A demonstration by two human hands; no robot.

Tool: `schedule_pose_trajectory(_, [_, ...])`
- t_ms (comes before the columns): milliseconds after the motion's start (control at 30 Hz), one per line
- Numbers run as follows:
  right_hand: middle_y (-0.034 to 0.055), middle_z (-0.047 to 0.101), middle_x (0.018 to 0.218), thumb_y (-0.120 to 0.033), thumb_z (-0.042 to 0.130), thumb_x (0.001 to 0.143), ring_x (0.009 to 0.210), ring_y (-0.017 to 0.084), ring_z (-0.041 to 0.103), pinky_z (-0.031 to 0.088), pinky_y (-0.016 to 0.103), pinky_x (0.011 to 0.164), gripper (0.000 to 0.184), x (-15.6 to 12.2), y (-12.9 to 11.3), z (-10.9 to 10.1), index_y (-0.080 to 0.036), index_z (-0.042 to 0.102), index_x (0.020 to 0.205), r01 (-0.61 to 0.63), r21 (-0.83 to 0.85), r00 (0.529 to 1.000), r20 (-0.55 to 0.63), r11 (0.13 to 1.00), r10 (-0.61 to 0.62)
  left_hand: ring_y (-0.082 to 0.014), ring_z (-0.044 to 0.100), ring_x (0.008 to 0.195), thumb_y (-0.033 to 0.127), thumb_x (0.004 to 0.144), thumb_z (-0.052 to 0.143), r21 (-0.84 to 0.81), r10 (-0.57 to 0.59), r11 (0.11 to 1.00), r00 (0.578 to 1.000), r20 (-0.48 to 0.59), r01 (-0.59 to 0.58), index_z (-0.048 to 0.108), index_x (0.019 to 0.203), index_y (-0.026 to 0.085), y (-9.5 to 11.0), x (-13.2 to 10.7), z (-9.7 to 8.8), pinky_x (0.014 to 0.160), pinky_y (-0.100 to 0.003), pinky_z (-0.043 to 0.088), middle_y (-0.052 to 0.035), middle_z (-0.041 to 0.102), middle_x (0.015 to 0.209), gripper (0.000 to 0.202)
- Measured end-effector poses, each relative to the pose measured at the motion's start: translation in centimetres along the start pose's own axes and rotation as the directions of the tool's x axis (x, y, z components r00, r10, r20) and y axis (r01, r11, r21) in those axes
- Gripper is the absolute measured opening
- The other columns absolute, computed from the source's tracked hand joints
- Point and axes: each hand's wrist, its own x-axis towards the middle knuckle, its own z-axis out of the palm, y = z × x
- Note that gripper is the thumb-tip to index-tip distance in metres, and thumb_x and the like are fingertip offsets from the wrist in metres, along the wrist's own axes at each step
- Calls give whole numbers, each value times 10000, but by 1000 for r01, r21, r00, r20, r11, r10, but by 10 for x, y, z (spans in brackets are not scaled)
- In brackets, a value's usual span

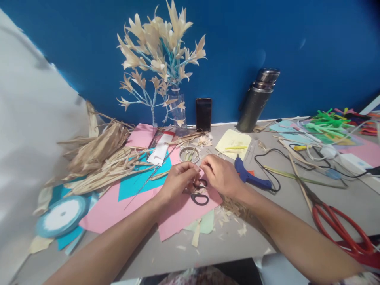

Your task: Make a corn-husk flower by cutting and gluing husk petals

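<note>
Above the pink paper (178, 219) my left hand (181, 179) and my right hand (222, 174) meet fingertip to fingertip. Both are closed in a pinch. What they hold is small and mostly hidden by the fingers; I cannot make it out. Just below them lies a pair of scissors (200, 204) with black handles, its blades out of sight. A roll of tape (190, 149) sits behind my left hand. Right of my right hand lies a blue glue gun (252, 178) with a black cord. Pale shavings (234, 208) are scattered under my right wrist.
Dried husks (97, 154) and a ribbon spool (62, 215) lie at left. A vase (177, 107) of pale husk flowers (166, 35), a phone (203, 114) and a flask (258, 101) stand by the blue wall. Large red-handled shears (341, 225) and green pipe cleaners (329, 122) are at right.
</note>
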Motion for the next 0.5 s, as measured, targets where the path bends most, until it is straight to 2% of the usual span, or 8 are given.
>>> schedule_pose_trajectory(100, [32, 683, 862, -180, 544, 947, 780, 189, 612, 362, 289, 690, 116, 1, 0, 0, -212, 557, 837, 4, 1, 1000, -2, 1000, -4, -112, 543, 465, 278, 716, 675, 113, 58, 992, 998, -18, -55, 658, 644, 151, 0, -1, 1, 448, -203, 433, -20, 616, 542, 148])
schedule_pose_trajectory(167, [32, 680, 865, -185, 534, 952, 777, 191, 610, 358, 290, 685, 111, 1, 2, 1, -213, 554, 847, -6, -8, 1000, -11, 1000, 6, -115, 545, 469, 255, 709, 656, 128, 84, 989, 996, -27, -79, 672, 630, 151, 0, -2, 2, 453, -205, 436, -19, 610, 525, 132])
schedule_pose_trajectory(367, [24, 665, 849, -196, 519, 956, 776, 193, 602, 348, 290, 676, 126, 1, 4, 3, -219, 545, 835, -42, -5, 998, -43, 999, 42, -135, 589, 492, 255, 674, 661, 72, 62, 996, 994, -91, -56, 682, 640, 149, 0, -2, 1, 428, -197, 429, -30, 619, 554, 114])
schedule_pose_trajectory(500, [16, 650, 819, -194, 519, 947, 771, 186, 591, 356, 284, 684, 151, 1, 4, 3, -217, 536, 798, -21, 61, 995, -101, 998, 27, -129, 611, 515, 284, 677, 704, -48, -23, 999, 999, -48, 21, 667, 689, 150, 1, -1, -1, 460, -208, 476, -31, 651, 634, 140])
